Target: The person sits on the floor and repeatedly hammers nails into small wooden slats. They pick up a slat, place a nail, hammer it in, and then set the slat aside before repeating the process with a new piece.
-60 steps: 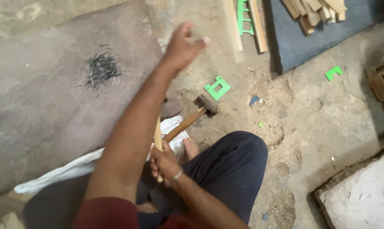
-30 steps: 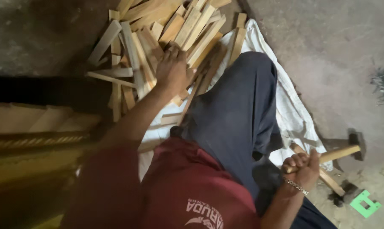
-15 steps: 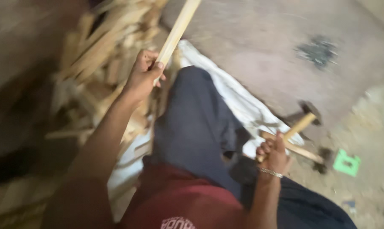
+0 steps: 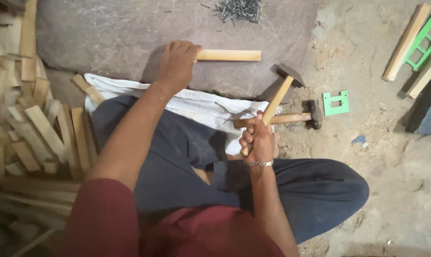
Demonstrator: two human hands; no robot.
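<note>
I sit cross-legged on the floor. My left hand (image 4: pixel 176 64) grips one end of a short wooden slat (image 4: pixel 229 55) and holds it flat on a dark stone slab (image 4: pixel 106 33). My right hand (image 4: pixel 257 138) is closed around the wooden handle of a hammer (image 4: pixel 277 97), whose metal head points up and away near the slab's edge. A second hammer (image 4: pixel 291 117) lies on the ground just behind the first. A heap of dark nails (image 4: pixel 238 9) rests at the far side of the slab.
A pile of wooden slats (image 4: pixel 34 123) lies to my left. A white cloth (image 4: pixel 201 107) is spread under my legs. A small green plastic frame (image 4: pixel 335 103) lies right of the hammers. Long wooden strips and a green ladder-like piece (image 4: pixel 422 35) sit at the far right.
My left hand has carried the slat from the pile on my left over to the stone slab and laid it flat. My view has swung back to the slab. The right hand still holds the hammer.
</note>
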